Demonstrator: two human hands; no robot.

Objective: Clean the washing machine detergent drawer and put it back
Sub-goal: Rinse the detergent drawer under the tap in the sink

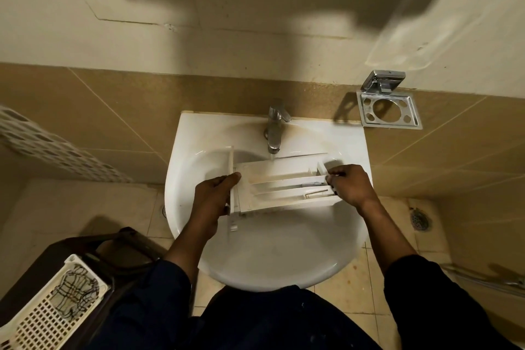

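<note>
A white detergent drawer [279, 186] with several long compartments lies sideways over the white sink [272, 253], just below the chrome tap [276, 128]. A thin stream of water falls from the spout onto the drawer's far edge. My left hand [214, 197] grips the drawer's front panel at its left end. My right hand [350, 185] holds the right end, fingers curled over the rim. Yellowish residue shows along the compartment walls.
A chrome soap holder [389, 109] is fixed to the tiled wall at the right. A white perforated basket [48, 307] rests on a dark stool at the lower left. A floor drain [420, 220] lies right of the sink.
</note>
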